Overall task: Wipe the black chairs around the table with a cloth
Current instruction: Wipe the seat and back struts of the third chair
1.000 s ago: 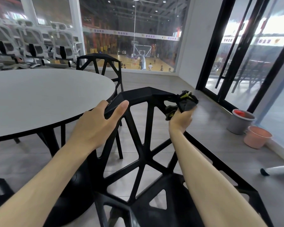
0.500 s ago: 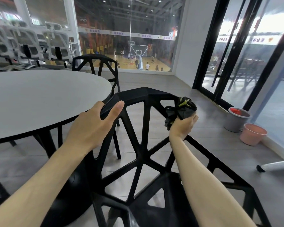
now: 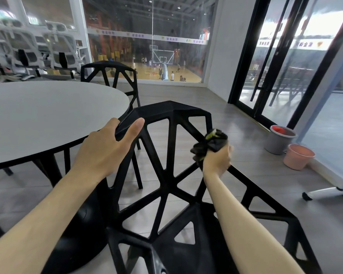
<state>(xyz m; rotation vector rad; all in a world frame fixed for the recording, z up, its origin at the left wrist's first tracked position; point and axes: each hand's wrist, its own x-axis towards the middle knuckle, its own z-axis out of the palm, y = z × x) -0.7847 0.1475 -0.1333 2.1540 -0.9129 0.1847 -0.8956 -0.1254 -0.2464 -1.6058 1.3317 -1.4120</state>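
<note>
Grey tile floor, glass wall onto a basketball court, round white table (image 3: 48,119) at left. Near black chair (image 3: 166,175) sits just beside the table edge, its lattice backrest facing the camera, top rail running left–right and the frame's long axis rising from the seat toward that rail, tilted toward the table. Left hand (image 3: 109,147) grips the top-left corner of the backrest, thumb on the near face, fingers curled over the far side. Right hand (image 3: 216,161) is clamped around a bunched dark cloth (image 3: 211,142) with yellow-green trim, pressed on the right slanted strut below the top corner. A second black chair (image 3: 109,76) stands behind the table, apparently not yet in reach.

Risks, as judgement — the wadded cloth offers little contact area, so inner faces of the triangular openings may get skipped. Hard pressure down the strut could tip or slide the chair if the left hand's hold slackens. Loose cloth ends could snag in the lattice. Two buckets (image 3: 297,155) by the glass door stand well apart.
</note>
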